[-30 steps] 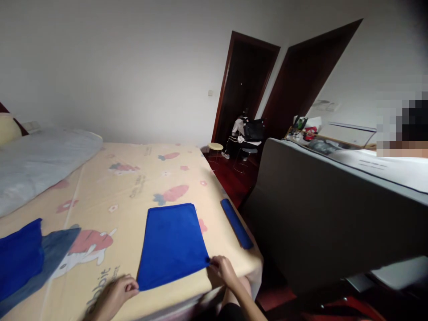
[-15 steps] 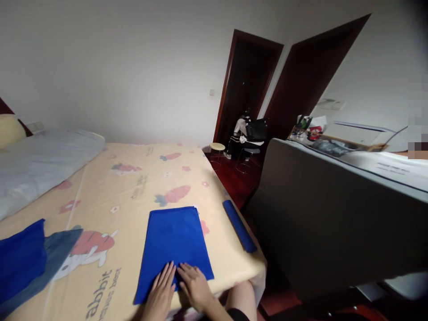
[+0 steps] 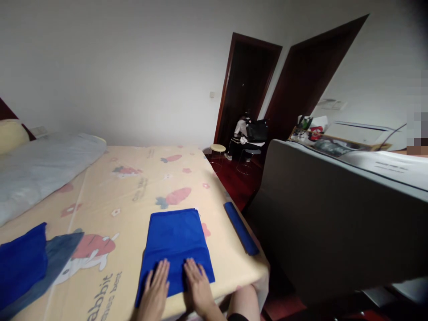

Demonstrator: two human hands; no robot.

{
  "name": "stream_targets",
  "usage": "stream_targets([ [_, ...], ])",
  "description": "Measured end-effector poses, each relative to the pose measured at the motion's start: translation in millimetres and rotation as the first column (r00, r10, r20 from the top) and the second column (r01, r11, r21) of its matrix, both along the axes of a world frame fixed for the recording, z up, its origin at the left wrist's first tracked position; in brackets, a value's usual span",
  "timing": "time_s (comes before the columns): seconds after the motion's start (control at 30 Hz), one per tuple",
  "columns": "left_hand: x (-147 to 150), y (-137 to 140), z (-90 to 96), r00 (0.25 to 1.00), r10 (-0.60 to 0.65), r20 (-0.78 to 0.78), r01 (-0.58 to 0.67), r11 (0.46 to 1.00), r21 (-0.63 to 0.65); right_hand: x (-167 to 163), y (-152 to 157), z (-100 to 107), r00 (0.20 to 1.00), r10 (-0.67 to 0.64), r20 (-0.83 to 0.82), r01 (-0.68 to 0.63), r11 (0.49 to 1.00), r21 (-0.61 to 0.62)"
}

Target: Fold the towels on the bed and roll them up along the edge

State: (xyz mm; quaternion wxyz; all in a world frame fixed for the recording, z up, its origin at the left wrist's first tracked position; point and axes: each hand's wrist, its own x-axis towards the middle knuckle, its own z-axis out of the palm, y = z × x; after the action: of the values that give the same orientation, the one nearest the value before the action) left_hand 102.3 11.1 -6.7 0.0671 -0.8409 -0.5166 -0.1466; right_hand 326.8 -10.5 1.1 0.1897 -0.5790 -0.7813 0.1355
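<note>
Two hands, one blue roll, two stools

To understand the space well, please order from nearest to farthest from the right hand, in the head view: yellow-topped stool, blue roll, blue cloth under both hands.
1. Blue cloth: under the right hand.
2. Blue roll: to the right, along the edge of the bed.
3. Yellow-topped stool: farthest, by the bed's far right corner.

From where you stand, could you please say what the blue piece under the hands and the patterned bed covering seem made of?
Blue piece: probably matte fabric, given its layered edges and creases. Bed covering: likely smooth printed cloth, as it drapes at the corner.
</note>
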Motion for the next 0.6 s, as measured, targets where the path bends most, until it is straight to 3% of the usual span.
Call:
stream_targets([
  [0.07,17,-1,-8.3,0.986,-0.168,-0.02,0.167,0.985,-0.041,-21,1,1,0.986,0.163,-0.021,-0.162,0.987,0.018],
  [0.13,21,9,-10.2,0.986,-0.161,-0.032,0.157,0.982,-0.108,-24,11,6,0.981,0.192,-0.005,-0.192,0.981,0.028],
  [0.27,-15,43,5.1,0.982,0.168,-0.089,-0.183,0.961,-0.207,19,45,17,0.995,-0.073,0.066,0.073,0.997,-0.001],
  [0.33,-36,55,13.7,0.94,0.321,-0.118,-0.339,0.92,-0.195,43,56,18,0.967,-0.231,0.108,0.234,0.972,-0.02],
  [0.4,-45,59,17.8,0.916,0.388,-0.104,-0.399,0.909,-0.125,53,60,17,0.939,-0.316,0.135,0.322,0.946,-0.021],
  [0.43,-43,58,17.8,0.926,0.369,-0.08,-0.375,0.923,-0.081,51,59,16,0.939,-0.318,0.128,0.322,0.947,-0.012],
  [0.5,-26,56,14.5,0.975,0.221,-0.027,-0.221,0.975,-0.011,36,57,17,0.975,-0.205,0.081,0.205,0.979,0.015],
  [0.6,11,60,5.5,0.996,-0.089,0.004,0.089,0.996,-0.02,8,63,20,0.99,0.14,0.019,-0.141,0.989,0.034],
])
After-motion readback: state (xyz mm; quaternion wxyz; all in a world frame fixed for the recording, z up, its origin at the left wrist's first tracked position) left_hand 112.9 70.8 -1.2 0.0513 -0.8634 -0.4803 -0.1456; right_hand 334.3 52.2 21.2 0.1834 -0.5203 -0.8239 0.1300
